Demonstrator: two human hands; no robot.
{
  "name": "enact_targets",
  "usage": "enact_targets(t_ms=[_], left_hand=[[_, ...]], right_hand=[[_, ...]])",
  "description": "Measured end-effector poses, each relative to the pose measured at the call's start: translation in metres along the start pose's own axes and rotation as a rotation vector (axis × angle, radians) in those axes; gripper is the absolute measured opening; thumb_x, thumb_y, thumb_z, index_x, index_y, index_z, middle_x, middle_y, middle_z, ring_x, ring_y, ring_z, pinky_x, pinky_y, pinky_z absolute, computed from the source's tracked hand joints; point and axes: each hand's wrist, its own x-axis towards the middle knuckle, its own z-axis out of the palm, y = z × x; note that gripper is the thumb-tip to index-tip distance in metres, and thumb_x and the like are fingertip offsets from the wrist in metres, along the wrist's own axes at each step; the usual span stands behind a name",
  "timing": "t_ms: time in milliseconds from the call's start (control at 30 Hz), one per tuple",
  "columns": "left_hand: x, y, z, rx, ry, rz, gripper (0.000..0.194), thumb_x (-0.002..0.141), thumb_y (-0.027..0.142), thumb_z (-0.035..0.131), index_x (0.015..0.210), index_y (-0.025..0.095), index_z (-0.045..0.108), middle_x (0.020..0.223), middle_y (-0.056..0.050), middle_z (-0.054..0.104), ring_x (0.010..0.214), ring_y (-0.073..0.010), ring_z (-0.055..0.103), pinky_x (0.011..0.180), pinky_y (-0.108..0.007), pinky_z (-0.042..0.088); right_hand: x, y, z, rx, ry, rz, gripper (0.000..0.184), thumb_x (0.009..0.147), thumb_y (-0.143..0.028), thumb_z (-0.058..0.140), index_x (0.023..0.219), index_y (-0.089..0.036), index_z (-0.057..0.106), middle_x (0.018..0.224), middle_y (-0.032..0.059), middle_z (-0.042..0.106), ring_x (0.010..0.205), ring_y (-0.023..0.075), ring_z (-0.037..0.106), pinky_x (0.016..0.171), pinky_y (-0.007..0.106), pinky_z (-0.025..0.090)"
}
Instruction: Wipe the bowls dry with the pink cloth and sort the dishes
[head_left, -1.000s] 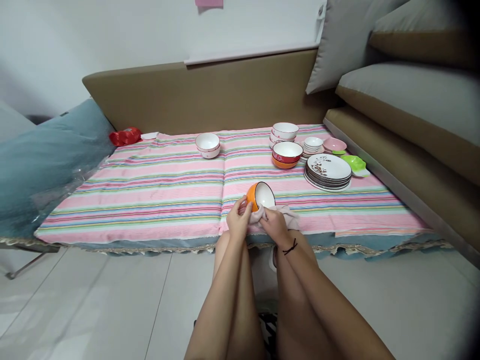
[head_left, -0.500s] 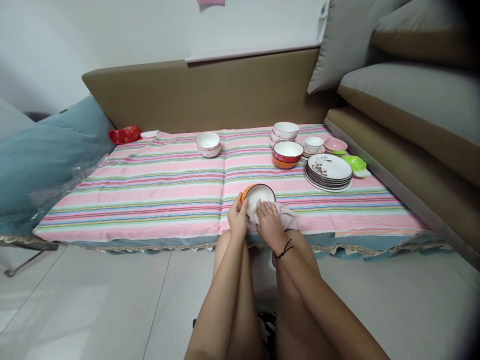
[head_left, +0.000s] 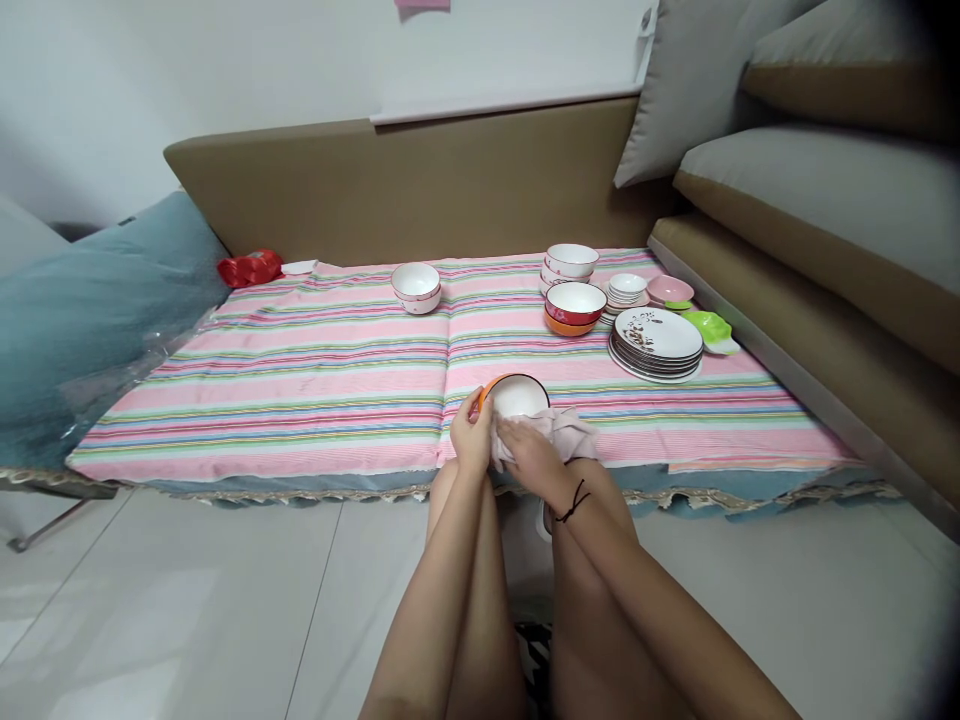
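An orange bowl (head_left: 519,394) with a white inside and a dark rim is tilted above my knees, at the front edge of the striped cloth. My left hand (head_left: 472,432) is closed round the bowl's left side. A pale pink cloth (head_left: 568,432) covers the near part of the bowl and drapes off to the right. My right hand (head_left: 534,459) presses the cloth against the near side of the bowl, its fingers together and partly hidden in the folds.
A red bowl (head_left: 576,303) sits in an orange one, with pink-rimmed bowls (head_left: 572,260) behind. Farther right are stacked plates (head_left: 660,335), small white dishes (head_left: 627,286), a pink dish (head_left: 670,290) and a green dish (head_left: 711,328). Two nested bowls (head_left: 416,285) stand left of these.
My right hand has slid with the cloth from the bowl's inside toward its near left edge. The bowl has dipped slightly toward me, and more of its white inside shows.
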Motion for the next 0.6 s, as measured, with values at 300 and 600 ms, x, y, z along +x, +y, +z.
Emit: enact_targets(t_ms=[300, 600], left_hand=[[0.000, -0.004, 0.004, -0.133, -0.090, -0.020, 0.038, 0.083, 0.037, 0.061, 0.116, 0.017, 0.065, 0.125, -0.011, 0.065, 0.118, -0.0223, 0.058, 0.102, -0.036, 0.044], [0.003, -0.003, 0.005, -0.238, -0.280, -0.062, 0.050, 0.079, 0.038, 0.066, 0.125, 0.021, 0.062, 0.142, -0.007, 0.052, 0.134, -0.0241, 0.045, 0.112, -0.037, 0.035]], right_hand=[[0.000, 0.005, 0.008, -0.106, 0.012, 0.240, 0.037, 0.084, -0.011, 0.047, 0.117, -0.003, 0.061, 0.133, 0.0240, 0.056, 0.125, 0.0319, 0.050, 0.109, 0.048, 0.033], [0.004, 0.011, -0.005, 0.056, 0.070, 0.262, 0.023, 0.083, -0.013, 0.041, 0.080, -0.015, 0.064, 0.077, 0.0092, 0.069, 0.067, 0.0203, 0.062, 0.064, 0.029, 0.047]])
